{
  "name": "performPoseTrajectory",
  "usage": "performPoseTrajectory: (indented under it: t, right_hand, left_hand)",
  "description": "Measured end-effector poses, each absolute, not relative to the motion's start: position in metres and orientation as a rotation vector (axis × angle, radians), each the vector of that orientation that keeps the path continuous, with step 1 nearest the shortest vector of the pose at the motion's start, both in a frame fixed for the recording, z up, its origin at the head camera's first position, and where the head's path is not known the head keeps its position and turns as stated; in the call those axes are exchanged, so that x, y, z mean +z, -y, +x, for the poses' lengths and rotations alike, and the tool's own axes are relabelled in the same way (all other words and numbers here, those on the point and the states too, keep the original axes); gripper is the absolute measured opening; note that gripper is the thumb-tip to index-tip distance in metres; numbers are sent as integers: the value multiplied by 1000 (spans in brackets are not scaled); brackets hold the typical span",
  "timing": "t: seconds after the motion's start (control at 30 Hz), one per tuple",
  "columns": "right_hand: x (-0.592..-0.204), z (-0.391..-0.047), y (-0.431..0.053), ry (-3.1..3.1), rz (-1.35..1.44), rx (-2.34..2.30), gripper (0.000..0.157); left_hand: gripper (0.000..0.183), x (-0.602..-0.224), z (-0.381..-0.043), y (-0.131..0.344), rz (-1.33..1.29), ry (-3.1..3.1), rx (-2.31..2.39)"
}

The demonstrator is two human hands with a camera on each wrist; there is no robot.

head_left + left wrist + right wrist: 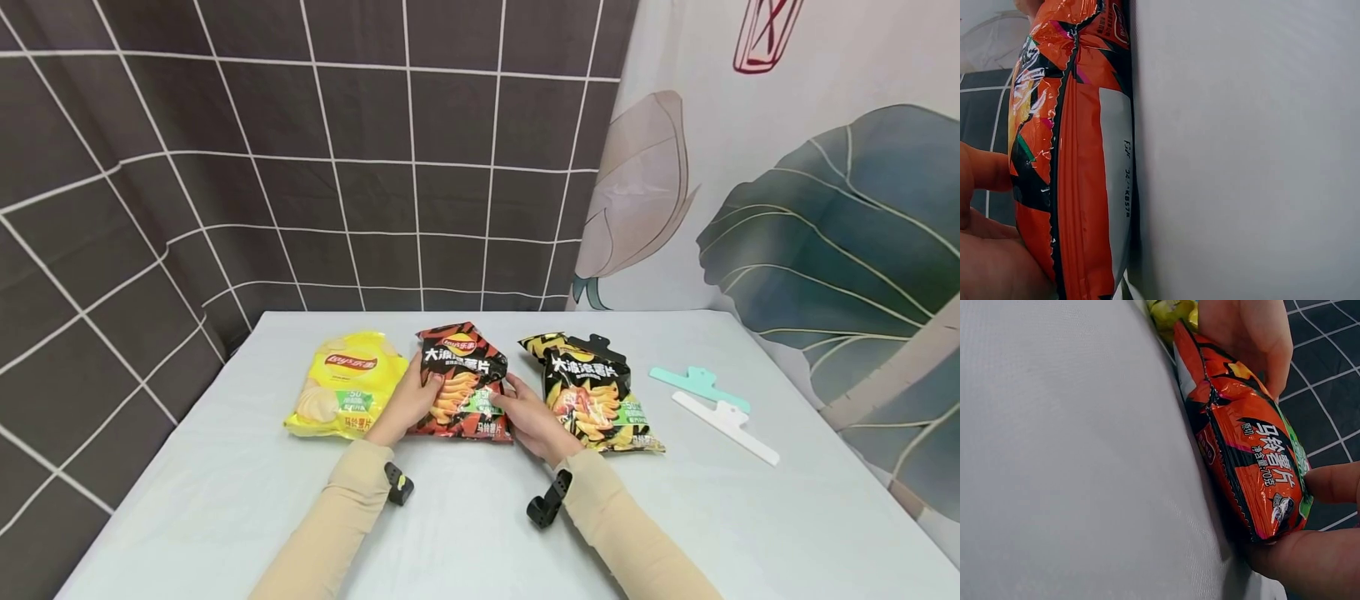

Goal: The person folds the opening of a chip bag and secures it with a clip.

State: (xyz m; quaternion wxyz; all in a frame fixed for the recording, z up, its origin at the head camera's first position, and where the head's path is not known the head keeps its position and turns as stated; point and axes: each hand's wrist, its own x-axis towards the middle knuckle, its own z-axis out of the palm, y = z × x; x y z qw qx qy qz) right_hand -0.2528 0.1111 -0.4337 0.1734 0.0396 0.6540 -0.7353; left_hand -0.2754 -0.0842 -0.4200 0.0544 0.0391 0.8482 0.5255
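Observation:
A red and black bag of potato chips (pixel 461 392) lies between my two hands at the middle of the table. My left hand (pixel 408 400) grips its left side, with the thumb over the front. On the right side, my right hand (pixel 534 417) holds the bag between thumb and fingers. The left wrist view shows the bag's jagged bottom seam (pixel 1057 169) and printed code, close above the white surface. In the right wrist view, fingers of both hands are seen at opposite sides of the bag (pixel 1254 450). Some fingertips are hidden behind it.
A yellow chip bag (pixel 345 387) lies just left of my left hand. Right of my right hand is a black chip bag (pixel 592 392) with a black clip (pixel 597 347) on its top. A teal clip (pixel 699 385) and a white clip (pixel 726 423) lie farther right.

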Motion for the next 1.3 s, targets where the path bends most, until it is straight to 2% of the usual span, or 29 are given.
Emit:
performPoseTrajectory:
  t: [0.77,1.3]
  right_hand:
    - [-427,-243,-116,-1858,116,-2126,71]
    - [-412,-235,-134,-1895,109,-2101,67]
  left_hand:
    - [69,-413,-267,83,56,-2562,1595]
    - [74,-398,-256,78,104,-2577,1638]
